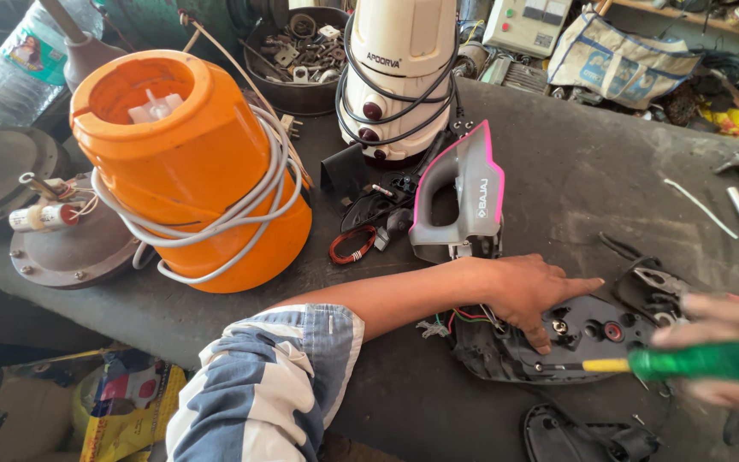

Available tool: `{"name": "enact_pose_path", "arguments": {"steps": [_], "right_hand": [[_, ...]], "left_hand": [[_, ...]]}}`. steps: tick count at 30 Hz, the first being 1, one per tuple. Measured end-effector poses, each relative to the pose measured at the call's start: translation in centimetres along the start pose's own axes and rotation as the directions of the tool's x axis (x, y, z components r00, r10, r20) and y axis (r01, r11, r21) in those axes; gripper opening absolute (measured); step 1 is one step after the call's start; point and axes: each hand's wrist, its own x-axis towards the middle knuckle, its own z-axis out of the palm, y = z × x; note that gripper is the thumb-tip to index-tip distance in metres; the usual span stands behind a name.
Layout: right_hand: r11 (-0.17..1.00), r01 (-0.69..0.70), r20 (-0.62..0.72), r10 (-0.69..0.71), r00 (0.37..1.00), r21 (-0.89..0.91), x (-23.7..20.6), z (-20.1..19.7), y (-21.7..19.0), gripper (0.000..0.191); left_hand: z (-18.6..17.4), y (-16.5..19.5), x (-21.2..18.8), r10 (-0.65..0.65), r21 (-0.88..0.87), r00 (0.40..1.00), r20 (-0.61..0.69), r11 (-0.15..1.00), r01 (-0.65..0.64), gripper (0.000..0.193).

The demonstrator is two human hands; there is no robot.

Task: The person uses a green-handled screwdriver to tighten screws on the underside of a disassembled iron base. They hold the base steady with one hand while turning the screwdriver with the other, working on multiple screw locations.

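A dismantled iron base [558,346] is being steadied and worked on at the dark workbench's [575,162] near edge, at five o'clock.

Bare bench is lying open toward two o'clock, while an orange mixer body [190,171] is crowding ten o'clock. The black plastic base is being pressed flat by the left hand [532,295], fingers spread, nothing clasped. A green-handled screwdriver [686,364] is being gripped by the blurred right hand [724,359], its tip touching the base.

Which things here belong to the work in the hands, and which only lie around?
In use: left hand pressing the black iron base; right hand holding the green screwdriver.

Lying about: orange mixer base, white mixer base, grey-pink iron cover, pliers.
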Motion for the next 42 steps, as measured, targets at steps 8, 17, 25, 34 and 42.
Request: {"name": "enact_pose_path", "arguments": {"steps": [8, 17, 25, 34, 42], "right_hand": [[0.985, -0.029, -0.234, -0.012, 0.972, -0.170, 2.5, 4.7, -7.0, 0.052], [0.983, -0.061, -0.153, 0.034, 0.988, -0.173, 2.2, 2.4, -3.2, 0.062], [0.975, 0.094, -0.018, -0.092, 0.996, 0.202, 2.2, 2.7, -4.0, 0.075], [0.948, -0.196, -0.390, 0.087, 0.917, -0.249, 3.5, 6.1, -8.0, 0.059], [0.927, -0.132, -0.216, 0.058, 0.975, -0.350, 6.6, 6.7, -19.9, 0.046]], "left_hand": [[0.0, -0.1, 0.1, -0.017, 0.004, 1.000, 0.008, 1.000, 0.017, 0.130], [0.3, -0.3, 0.3, -0.002, -0.008, 1.000, 0.002, 1.000, 0.002, 0.131], [0.7, -0.7, 0.5, 0.035, -0.004, 0.999, -0.016, 0.999, -0.035, 0.131], [0.0, -0.2, 0.0, -0.006, 0.020, 1.000, 0.021, 1.000, 0.006, 0.129], [-0.9, 1.7, -1.3, -0.019, 0.019, 1.000, -0.003, 1.000, 0.020, 0.121]]}}
